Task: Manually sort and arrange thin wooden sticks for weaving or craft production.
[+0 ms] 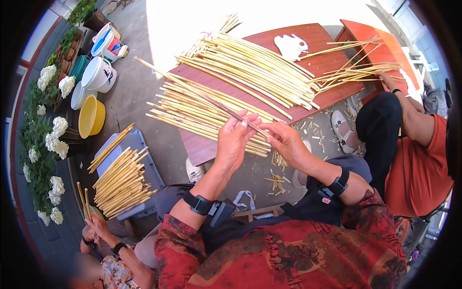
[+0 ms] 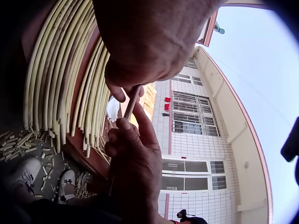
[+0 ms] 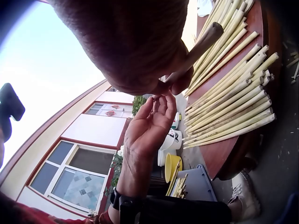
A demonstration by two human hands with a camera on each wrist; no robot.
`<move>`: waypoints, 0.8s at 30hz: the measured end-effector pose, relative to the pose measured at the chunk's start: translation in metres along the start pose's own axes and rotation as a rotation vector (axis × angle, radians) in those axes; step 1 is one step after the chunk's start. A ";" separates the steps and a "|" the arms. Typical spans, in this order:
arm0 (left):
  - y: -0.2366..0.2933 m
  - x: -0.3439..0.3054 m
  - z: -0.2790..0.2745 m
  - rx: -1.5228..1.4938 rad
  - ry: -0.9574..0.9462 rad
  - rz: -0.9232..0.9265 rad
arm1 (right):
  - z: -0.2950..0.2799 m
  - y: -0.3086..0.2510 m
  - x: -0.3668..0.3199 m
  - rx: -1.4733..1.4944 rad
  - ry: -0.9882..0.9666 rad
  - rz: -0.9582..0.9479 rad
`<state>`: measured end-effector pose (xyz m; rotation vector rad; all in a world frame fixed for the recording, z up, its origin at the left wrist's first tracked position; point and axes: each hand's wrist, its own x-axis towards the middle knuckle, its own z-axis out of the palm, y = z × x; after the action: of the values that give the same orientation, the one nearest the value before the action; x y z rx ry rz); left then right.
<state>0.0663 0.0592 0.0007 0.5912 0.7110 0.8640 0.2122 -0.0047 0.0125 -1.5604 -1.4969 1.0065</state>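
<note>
In the head view, a long brownish plant stalk (image 1: 219, 105) slants between both hands over the near edge of the table. My left hand (image 1: 233, 142), palm turned up, holds it between thumb and fingers. Close beside it, my right hand (image 1: 291, 147) pinches the stalk near its near end. The right wrist view shows that cut end of the stalk (image 3: 205, 44) sticking out past the right hand. Under and beyond the hands, yellowish cut stalks (image 1: 192, 113) lie in a row on the reddish table (image 1: 202, 149), with a larger pile (image 1: 255, 62) behind.
At right a person in orange (image 1: 418, 164) rests a hand by thin stalks (image 1: 356, 74). At lower left another person's hands (image 1: 98, 229) hold short stalks, near a bundle (image 1: 122, 180) on a blue-grey bin (image 1: 154, 168). Cut pieces (image 1: 276, 180) litter the ground. Buckets (image 1: 98, 74) and a yellow basin (image 1: 91, 117) stand left.
</note>
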 end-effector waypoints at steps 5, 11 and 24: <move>0.000 -0.004 -0.005 -0.021 -0.002 0.042 | 0.005 -0.004 0.005 -0.003 -0.050 0.036; 0.005 -0.006 -0.008 0.024 -0.028 0.051 | 0.015 0.002 0.010 0.229 -0.155 0.145; 0.062 0.025 -0.037 -0.181 0.263 0.238 | -0.011 0.001 -0.001 -0.283 -0.124 -0.108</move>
<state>0.0209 0.1188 0.0141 0.4078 0.7992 1.2299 0.2228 -0.0054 0.0163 -1.6123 -1.8544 0.8724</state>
